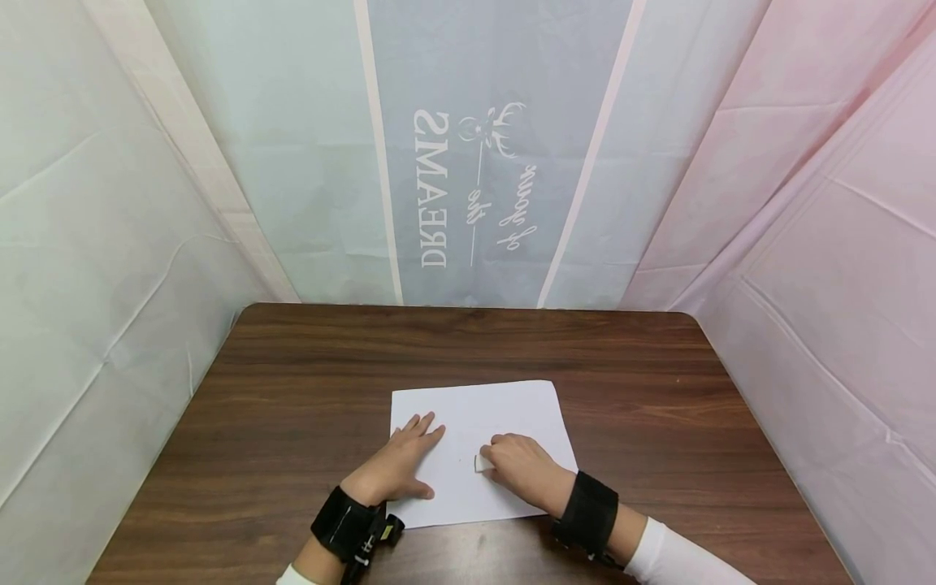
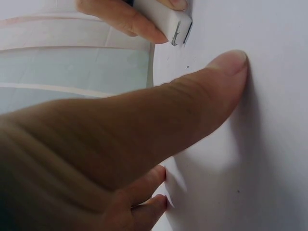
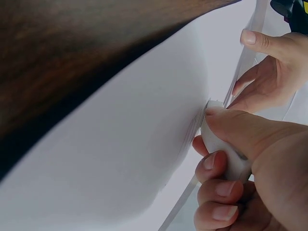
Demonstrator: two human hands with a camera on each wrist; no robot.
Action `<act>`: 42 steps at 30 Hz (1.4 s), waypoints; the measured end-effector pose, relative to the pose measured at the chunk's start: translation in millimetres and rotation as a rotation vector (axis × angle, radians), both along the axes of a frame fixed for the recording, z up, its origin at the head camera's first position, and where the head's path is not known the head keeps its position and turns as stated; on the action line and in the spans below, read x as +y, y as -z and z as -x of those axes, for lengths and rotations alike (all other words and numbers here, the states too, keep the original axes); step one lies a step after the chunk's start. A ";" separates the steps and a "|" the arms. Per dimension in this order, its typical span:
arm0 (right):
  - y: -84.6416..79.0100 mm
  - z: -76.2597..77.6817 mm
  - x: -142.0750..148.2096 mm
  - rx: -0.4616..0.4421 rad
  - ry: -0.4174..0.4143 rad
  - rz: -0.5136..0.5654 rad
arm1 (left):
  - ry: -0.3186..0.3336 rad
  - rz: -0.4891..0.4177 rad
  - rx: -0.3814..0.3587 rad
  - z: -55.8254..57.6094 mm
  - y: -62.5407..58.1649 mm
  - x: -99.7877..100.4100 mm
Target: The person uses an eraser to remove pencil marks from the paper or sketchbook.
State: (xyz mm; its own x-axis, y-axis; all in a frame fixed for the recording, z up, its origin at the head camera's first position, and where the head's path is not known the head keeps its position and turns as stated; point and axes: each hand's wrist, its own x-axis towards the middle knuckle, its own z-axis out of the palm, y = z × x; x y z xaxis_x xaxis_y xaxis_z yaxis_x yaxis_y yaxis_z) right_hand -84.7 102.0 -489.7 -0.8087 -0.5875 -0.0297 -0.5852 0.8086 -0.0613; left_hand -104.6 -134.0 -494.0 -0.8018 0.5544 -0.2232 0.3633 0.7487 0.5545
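A sheet of white paper (image 1: 483, 410) lies on the brown wooden table. My right hand (image 1: 528, 470) grips a white eraser (image 1: 481, 463) between thumb and curled fingers, its end against the paper. In the right wrist view faint lines show on the paper beside the eraser (image 3: 219, 139). The eraser's tip (image 2: 177, 31) has a dark, smudged edge in the left wrist view. My left hand (image 1: 398, 461) rests on the left part of the sheet with fingers spread, its thumb (image 2: 226, 72) extended toward the paper's near side.
The wooden table (image 1: 292, 390) extends around the sheet on all sides. Behind it hangs a pale curtain (image 1: 483, 162) with mirrored lettering, and light cloth (image 1: 826, 268) drapes both sides. Black straps with cameras (image 1: 344, 524) sit on both wrists.
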 end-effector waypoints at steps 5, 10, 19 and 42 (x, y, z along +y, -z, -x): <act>1.0 0.3 0.6 -0.004 0.003 -0.005 | -0.004 0.001 -0.002 -0.5 -1.2 0.2; 0.4 0.1 1.4 -0.003 0.003 -0.009 | -0.004 -0.001 0.001 0.2 -0.4 0.1; -0.7 -0.9 2.6 -0.004 0.010 -0.011 | -0.005 -0.002 0.005 0.2 -0.3 0.2; 1.6 -1.6 6.2 0.013 0.014 -0.012 | 0.008 -0.005 0.010 1.1 2.4 -1.7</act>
